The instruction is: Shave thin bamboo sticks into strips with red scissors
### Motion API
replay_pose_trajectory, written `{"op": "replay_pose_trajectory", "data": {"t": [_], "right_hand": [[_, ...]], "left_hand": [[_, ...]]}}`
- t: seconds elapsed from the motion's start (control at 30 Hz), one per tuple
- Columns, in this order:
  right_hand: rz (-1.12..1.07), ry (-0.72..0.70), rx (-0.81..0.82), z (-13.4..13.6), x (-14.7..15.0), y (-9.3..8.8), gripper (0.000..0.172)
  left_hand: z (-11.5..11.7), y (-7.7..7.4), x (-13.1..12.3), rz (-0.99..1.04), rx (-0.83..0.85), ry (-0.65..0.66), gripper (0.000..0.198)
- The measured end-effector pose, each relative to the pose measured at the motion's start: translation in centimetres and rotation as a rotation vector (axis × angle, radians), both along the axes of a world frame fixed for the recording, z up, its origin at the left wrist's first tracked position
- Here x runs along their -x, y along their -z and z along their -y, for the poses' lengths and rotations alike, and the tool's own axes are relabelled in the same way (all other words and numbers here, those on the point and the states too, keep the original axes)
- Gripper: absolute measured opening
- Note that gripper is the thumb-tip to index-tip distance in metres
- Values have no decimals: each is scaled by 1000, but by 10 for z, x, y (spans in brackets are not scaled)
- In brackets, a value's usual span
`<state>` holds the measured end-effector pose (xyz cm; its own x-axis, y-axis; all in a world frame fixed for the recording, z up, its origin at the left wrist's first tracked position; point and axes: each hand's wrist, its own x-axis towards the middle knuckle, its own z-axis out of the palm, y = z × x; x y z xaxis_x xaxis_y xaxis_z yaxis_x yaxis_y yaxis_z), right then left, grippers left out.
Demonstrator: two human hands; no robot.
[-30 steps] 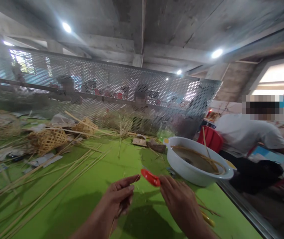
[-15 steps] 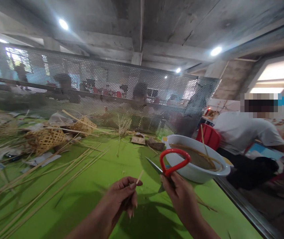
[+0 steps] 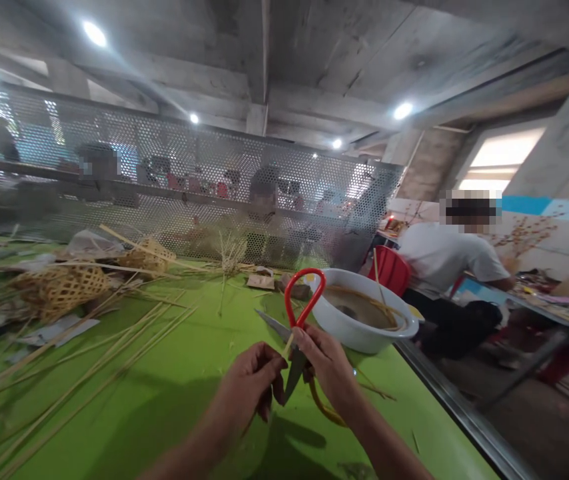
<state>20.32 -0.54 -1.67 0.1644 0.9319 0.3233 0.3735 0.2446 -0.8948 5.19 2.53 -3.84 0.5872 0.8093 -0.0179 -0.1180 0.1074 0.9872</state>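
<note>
My left hand (image 3: 252, 380) is closed in a pinch around a thin bamboo strip (image 3: 289, 344), whose pale tip sticks up past the fingertips. Close beside it, my right hand (image 3: 322, 357) grips a pair of scissors (image 3: 306, 297) with a red looped handle. The scissor blades are spread apart, one pointing up and left, the other down beside the left fingertips. The strip's tip lies near the blades and the right thumb; whether they touch I cannot tell. A yellowish curved loop (image 3: 327, 410) shows under the right hand, perhaps the second handle.
Long bamboo strips (image 3: 99, 357) and woven bamboo baskets (image 3: 64, 287) lie on the green table (image 3: 164, 393) at left. A white basin (image 3: 364, 337) holding water and coiled strips stands at right. Behind rises a perforated metal screen (image 3: 189, 220). A person in a white shirt (image 3: 444, 257) sits at right.
My hands have come together, bringing the scissors left to the bamboo strip. The scissors have turned, so the lower blade and yellowish loop now show. The view has swung a little right.
</note>
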Motion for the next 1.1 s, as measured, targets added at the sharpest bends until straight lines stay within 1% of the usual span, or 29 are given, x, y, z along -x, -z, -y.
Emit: {"op": "replay_pose_trajectory", "data": {"t": [0.1, 0.2, 0.33, 0.47, 0.57, 0.7, 0.8, 0.87, 0.9, 1.03, 1.1], "right_hand": [[-84, -1, -8, 2, 1, -4, 42], [-98, -6, 16, 2, 2, -4, 37], [-110, -10, 52, -1, 0, -1, 31], [-111, 68, -6, -2, -11, 2, 30], [-131, 108, 2, 0, -19, 6, 33], [-244, 110, 68, 3, -25, 12, 33], [-278, 103, 50, 6, -29, 17, 32], [-173, 104, -5, 8, -32, 20, 31], [-69, 110, -45, 9, -33, 21, 30], [517, 155, -299, 15, -37, 21, 21], [731, 173, -413, 17, -36, 20, 18]], "left_hand": [[2, -5, -2, -51, -3, -29, 28], [4, -5, -2, -71, -24, -19, 26], [4, 4, 3, -77, -50, 14, 26], [-1, 16, 16, -136, -56, 14, 27], [-4, 18, 22, -169, -22, 0, 28], [-6, 13, 24, -97, 35, -39, 31], [-7, 9, 26, 6, 92, -91, 33], [-8, 9, 28, 71, 124, -115, 33], [-8, 9, 29, 104, 137, -125, 34], [-8, 9, 30, 208, 167, -114, 36], [-8, 9, 28, 237, 173, -89, 36]]}}
